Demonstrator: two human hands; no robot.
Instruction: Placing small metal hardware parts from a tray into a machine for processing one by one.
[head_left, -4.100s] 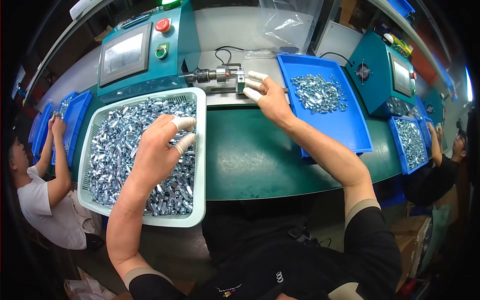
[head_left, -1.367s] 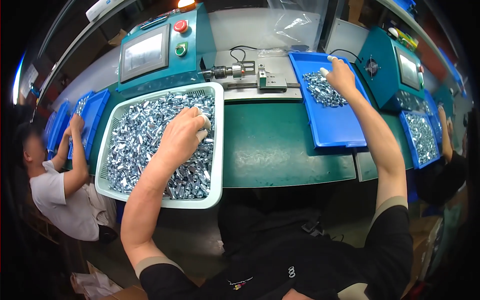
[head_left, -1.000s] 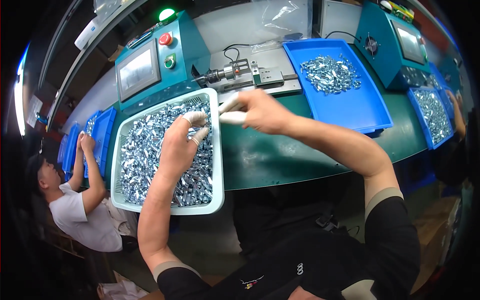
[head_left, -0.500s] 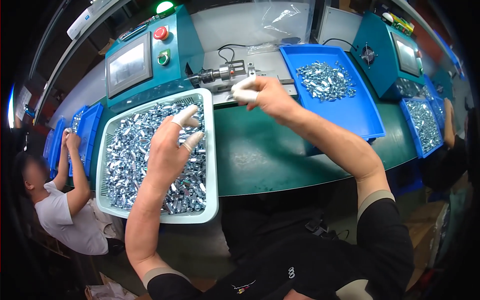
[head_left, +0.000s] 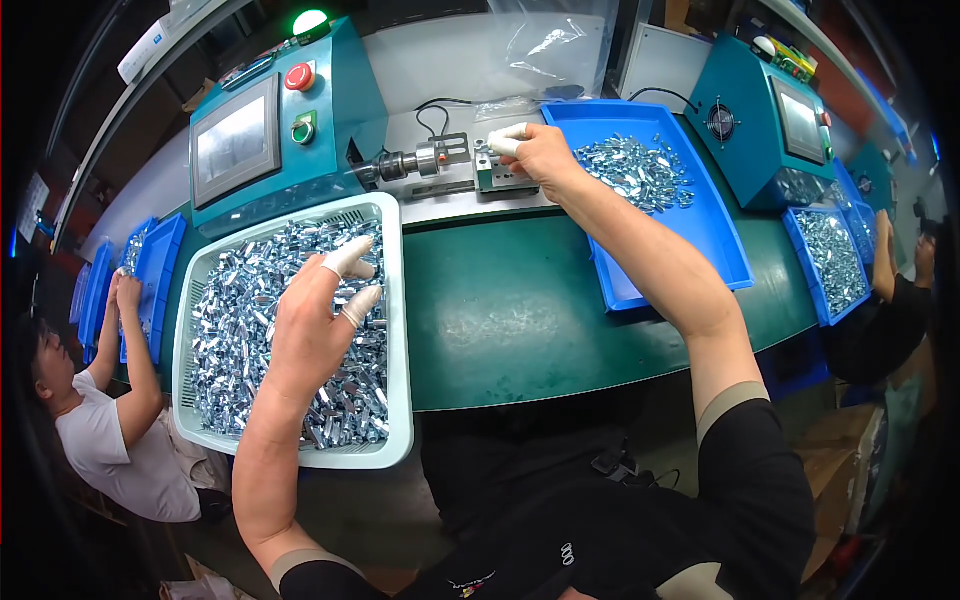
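My left hand [head_left: 312,318] hovers over a pale green plastic basket [head_left: 402,330] heaped with small shiny metal parts [head_left: 240,345]. White finger cots cover its thumb and foremost fingers, which are spread with nothing visible between them. Across the bench, my right hand [head_left: 545,160] is at a metal clamping block [head_left: 492,172], its cotted fingertips pressed together by the block's upper right side. Whatever they pinch is hidden. Left of the block, a cylindrical chuck [head_left: 425,158] juts from the teal machine [head_left: 330,110].
A blue tray [head_left: 700,250] with a pile of metal parts lies under and beyond my right forearm. The machine carries a screen [head_left: 236,140] and a red push button [head_left: 299,77]. Another teal machine [head_left: 750,120] stands right. People work at both sides.
My right hand has moved right and away, from in front of the chuck to the clamping block, which now shows. My left hand stays over the basket. The whole view has shifted slightly.
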